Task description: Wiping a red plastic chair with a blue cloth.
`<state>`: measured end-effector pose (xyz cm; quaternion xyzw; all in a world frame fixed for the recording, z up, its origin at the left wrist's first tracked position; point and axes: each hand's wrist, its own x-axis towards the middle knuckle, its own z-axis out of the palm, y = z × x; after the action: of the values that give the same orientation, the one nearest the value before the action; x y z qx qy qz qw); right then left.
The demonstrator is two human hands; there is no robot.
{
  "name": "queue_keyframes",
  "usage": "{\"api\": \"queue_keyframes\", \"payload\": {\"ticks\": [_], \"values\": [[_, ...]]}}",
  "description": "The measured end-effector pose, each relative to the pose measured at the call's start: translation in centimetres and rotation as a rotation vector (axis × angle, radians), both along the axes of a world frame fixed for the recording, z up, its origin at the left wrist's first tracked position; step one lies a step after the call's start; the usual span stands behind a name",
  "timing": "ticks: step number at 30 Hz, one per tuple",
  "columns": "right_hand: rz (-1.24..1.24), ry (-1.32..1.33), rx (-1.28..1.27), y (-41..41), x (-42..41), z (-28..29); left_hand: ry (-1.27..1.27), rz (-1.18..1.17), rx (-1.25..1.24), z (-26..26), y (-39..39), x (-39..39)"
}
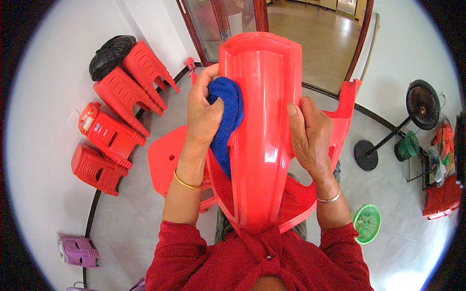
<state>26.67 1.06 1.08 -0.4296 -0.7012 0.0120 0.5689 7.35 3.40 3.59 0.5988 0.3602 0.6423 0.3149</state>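
Note:
A red plastic chair (261,123) is held tilted up in front of my chest, a long ribbed panel of it facing me. My left hand (203,114) grips a folded blue cloth (228,109) and presses it along the panel's left edge, fingers curled behind. The cloth's lower end hangs down inside the chair. On the opposite edge, my right hand (312,134) clasps the panel with the thumb on its front face. Below and left of the chair shows the flat seat of a red plastic stool (165,154).
Stacked red stools (122,96) line the left wall, a black plastic bag (113,56) on top. A purple stool (79,251) stands lower left. To the right are a black pedestal fan (422,105), a dark green bucket (406,147) and a green basket (367,227). A glass door (233,32) is ahead.

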Motion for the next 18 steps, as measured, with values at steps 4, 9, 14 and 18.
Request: {"api": "queue_keyframes", "payload": {"ticks": [4,9,14,18], "values": [[-0.003,-0.003,0.002,-0.02,-0.02,0.06,0.048,0.022,0.059,-0.06,0.09,-0.05],[0.001,0.003,-0.005,-0.1,-0.09,0.15,0.067,0.038,0.083,-0.08,-0.04,-0.07],[0.008,0.001,0.006,-0.19,-0.06,0.22,0.063,0.044,0.097,-0.15,0.07,-0.03],[0.002,-0.01,0.01,-0.15,-0.1,0.13,0.081,0.031,0.086,0.14,-0.08,-0.19]]}}
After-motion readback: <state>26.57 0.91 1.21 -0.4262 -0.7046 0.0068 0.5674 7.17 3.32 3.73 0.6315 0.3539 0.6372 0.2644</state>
